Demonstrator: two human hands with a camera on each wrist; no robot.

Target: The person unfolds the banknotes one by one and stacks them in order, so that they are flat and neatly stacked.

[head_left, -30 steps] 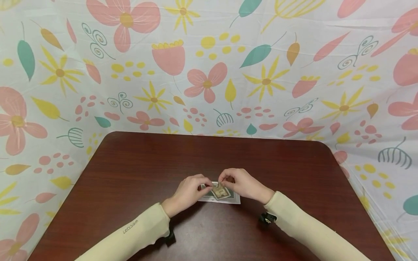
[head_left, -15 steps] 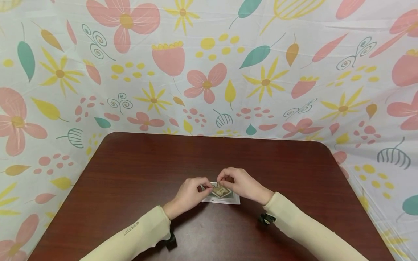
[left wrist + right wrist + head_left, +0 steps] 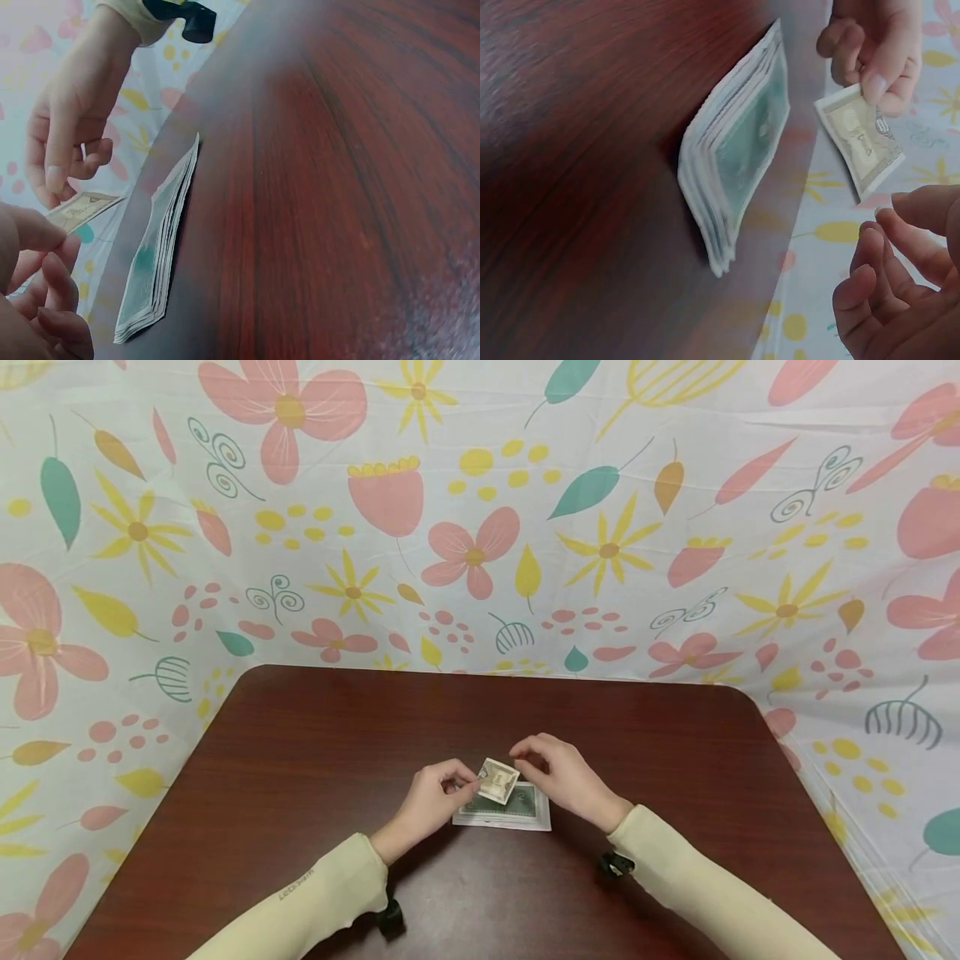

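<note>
Between thumb and fingers my left hand (image 3: 437,795) pinches a small brown-and-cream banknote (image 3: 498,781) by its left corner. The note is tilted and raised above a stack of green banknotes with white edges (image 3: 501,811), which lies on the table. In the right wrist view the left hand (image 3: 889,49) grips the note's edge (image 3: 859,139), while the right hand (image 3: 900,277) has a gap between its loosely bent fingers and the note. The head view shows the right hand (image 3: 566,777) close beside the note's right corner. The left wrist view shows several layers in the stack (image 3: 157,247).
A dark reddish-brown table (image 3: 337,735) with rounded far corners lies under both hands. Behind and beside it hangs a white cloth (image 3: 450,635) printed with flowers and leaves. Dark wrist-worn devices (image 3: 617,863) sit below both sleeves.
The brown banknote has come up off the green stack, held by the left hand. My right hand has moved slightly up and right, away from the note, with its fingers spread a little wider.
</note>
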